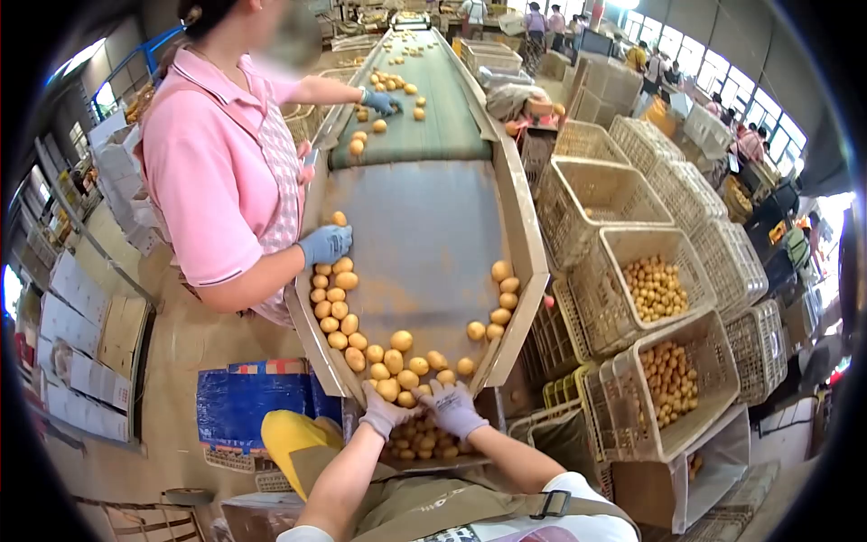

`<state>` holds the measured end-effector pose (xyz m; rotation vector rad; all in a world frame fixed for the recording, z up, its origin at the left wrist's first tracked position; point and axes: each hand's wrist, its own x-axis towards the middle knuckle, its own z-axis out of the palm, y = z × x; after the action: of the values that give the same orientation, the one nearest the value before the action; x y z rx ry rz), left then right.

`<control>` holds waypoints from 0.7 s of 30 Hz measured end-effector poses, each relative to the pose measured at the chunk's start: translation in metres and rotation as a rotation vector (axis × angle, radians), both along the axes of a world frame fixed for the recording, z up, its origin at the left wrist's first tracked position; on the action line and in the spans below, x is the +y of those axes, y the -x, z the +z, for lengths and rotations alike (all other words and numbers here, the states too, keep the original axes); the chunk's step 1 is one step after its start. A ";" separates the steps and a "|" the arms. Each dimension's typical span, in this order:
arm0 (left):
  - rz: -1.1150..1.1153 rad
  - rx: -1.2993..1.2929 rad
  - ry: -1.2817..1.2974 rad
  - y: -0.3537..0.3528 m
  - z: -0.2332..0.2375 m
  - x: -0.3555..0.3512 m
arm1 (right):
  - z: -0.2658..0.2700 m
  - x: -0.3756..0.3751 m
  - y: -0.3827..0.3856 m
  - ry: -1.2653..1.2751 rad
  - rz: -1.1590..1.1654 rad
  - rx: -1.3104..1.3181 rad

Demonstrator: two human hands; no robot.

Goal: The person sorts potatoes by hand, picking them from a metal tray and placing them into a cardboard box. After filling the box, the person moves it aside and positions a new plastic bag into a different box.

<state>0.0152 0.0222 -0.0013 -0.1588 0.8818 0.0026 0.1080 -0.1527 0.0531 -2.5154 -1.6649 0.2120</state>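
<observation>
Many yellow fruits point(390, 364) touching left hand point(384, 415), right hand point(454, 409).

Fruit point(379, 361) piled at near end of trough point(424, 244), baskets point(623, 402) to its right, co-worker point(226, 172) on its left

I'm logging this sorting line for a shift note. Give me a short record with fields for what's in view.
left hand: gloved, on the yellow fruit at the tray's lower end
right hand: gloved, spread flat on the same pile
tray: sloping, fruit along its left and lower edges
co-worker: pink shirt, blue-gloved hand at the tray's left edge
baskets: right of tray, two holding fruit
</observation>
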 end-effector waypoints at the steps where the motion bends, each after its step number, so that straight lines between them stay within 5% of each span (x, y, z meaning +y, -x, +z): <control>1: 0.010 0.047 0.003 -0.001 0.006 -0.001 | 0.001 0.001 0.000 0.043 -0.022 0.043; 21: 0.118 0.437 -0.062 -0.016 0.058 -0.006 | -0.018 -0.002 -0.002 -0.006 0.023 -0.011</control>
<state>0.0314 0.0158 0.0568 -0.1547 1.3057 0.1801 0.1103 -0.1546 0.0353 -2.4990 -1.6962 0.1953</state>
